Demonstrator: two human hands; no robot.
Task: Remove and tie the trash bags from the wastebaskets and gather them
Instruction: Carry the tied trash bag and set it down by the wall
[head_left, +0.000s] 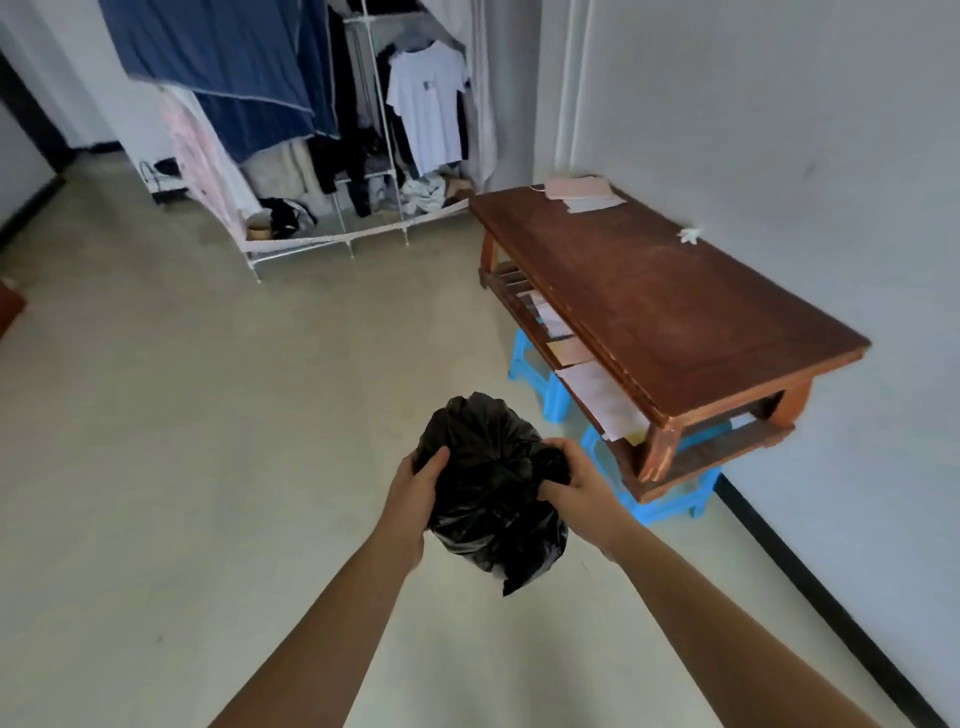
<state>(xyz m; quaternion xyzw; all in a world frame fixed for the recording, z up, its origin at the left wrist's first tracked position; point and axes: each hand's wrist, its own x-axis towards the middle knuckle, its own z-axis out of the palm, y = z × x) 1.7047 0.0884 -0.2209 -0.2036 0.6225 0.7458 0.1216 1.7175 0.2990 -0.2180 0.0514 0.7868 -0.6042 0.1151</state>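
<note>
- The pale floor (208, 415) fills most of the view. There's no wastebasket anywhere in sight, so I'd guess this bag is out of its bin.
- Far left-centre is an open clothes rack (363, 130) with a blue sheet draped over it and a white T-shirt hanging. It's well apart from the action.
- A low wooden table (665, 312) sits on the right against the wall, with papers on its lower shelf.
- Blue stools (530, 358) are tucked under the table, probably to keep the walkway free.
- The black trash bag (493, 499) is held up in the air near the camera, over the floor and just left of the table's near corner. It's bulging, with the plastic gathered toward its upper right.
- The left hand (415, 488) grips the bag's left side, fingers wrapped round it and thumb on top. It looks like it's steadying the bulk so the other hand can work.
- The right hand (576, 478) is clenched on a bunched wad of plastic, which reads like closing the mouth for a knot. Can't tell if a knot is made yet.
- There's a small white crumpled thing (690, 235) on the table by the wall, no idea what it is.
</note>
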